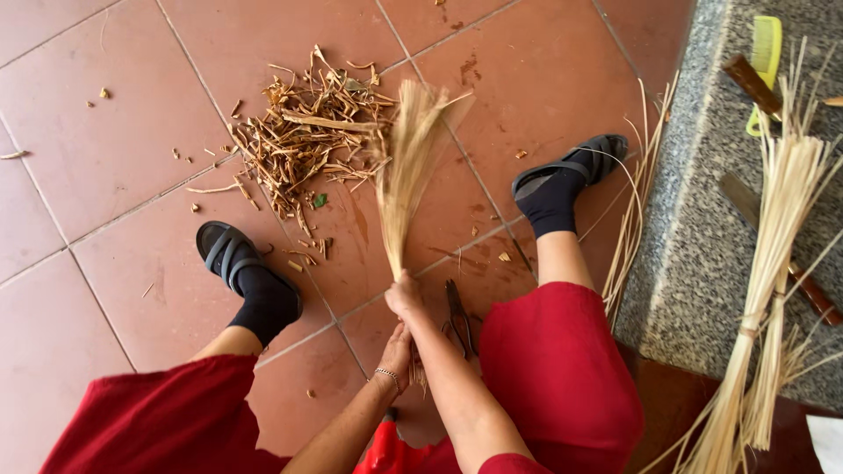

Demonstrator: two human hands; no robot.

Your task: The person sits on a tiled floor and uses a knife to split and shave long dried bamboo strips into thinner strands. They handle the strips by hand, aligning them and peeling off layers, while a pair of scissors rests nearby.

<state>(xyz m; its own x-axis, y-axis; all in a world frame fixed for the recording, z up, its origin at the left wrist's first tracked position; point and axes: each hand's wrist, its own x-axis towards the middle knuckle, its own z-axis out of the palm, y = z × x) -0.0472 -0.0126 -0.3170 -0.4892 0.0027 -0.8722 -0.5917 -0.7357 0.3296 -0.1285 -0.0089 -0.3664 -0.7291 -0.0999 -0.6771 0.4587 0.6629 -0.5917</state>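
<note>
Right hand (pixel 406 297): closed around the narrow end of the fibre bundle (pixel 406 167), knuckles up, between the knees.
Left hand (pixel 397 351): just below the right hand, touching it; fingers curled at the bundle's lower end, but the grip itself is hidden. A thin bracelet (pixel 386 376) sits on the wrist.
Fibre bundle: pale straw-coloured strands, gathered tight at the right hand and fanning out wide away from the body, above the floor tiles (pixel 105 132).
Scissors (pixel 458 316): dark, lying on the floor just beside the right forearm, not touched.
Scrap pile (pixel 303 140): brown trimmed strips and shavings heaped on the tiles, beside the fanned end of the bundle on its left.
Feet: each in a dark sock and black sandal, left sandal (pixel 230 254) and right sandal (pixel 572 171) planted well apart either side of the bundle.
Clothing: red trousers (pixel 553 369) over both knees.
Desk (pixel 702 263): grey speckled stone slab at the right, carrying a tied sheaf of pale sticks (pixel 773 254), a yellow-green comb (pixel 764 53) and a knife with a wooden handle (pixel 773 250).
Loose sticks (pixel 634 202): leaning against the slab's edge, near the right foot.
</note>
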